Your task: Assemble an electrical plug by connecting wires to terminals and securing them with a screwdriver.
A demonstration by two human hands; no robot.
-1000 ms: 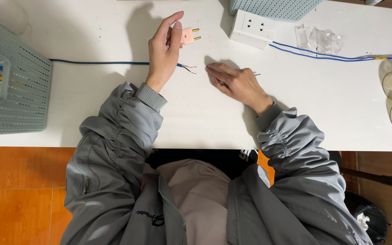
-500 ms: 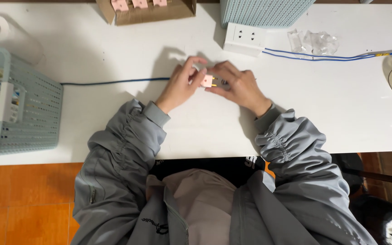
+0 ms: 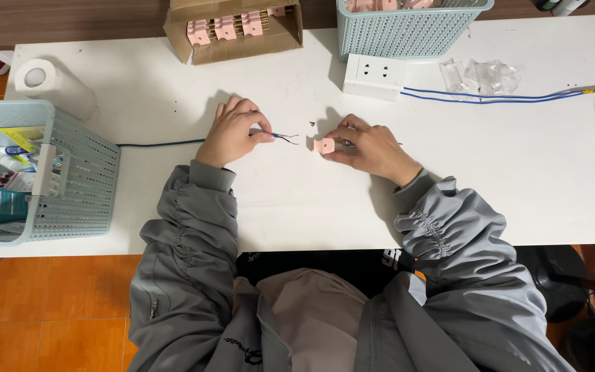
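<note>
White table (image 3: 518, 200), centre of frame: left hand (image 3: 232, 132), fingers pinched shut on blue cable (image 3: 160, 143) near its bared end; right hand (image 3: 373, 148), just right of centre, fingertips closed around small pink plug piece (image 3: 324, 145); the two held items apart; white socket block (image 3: 374, 76) above; lattice basket (image 3: 43, 172) at left edge.

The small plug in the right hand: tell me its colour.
Pink. The plug shows best in the head view, pinched by the right hand.
</note>
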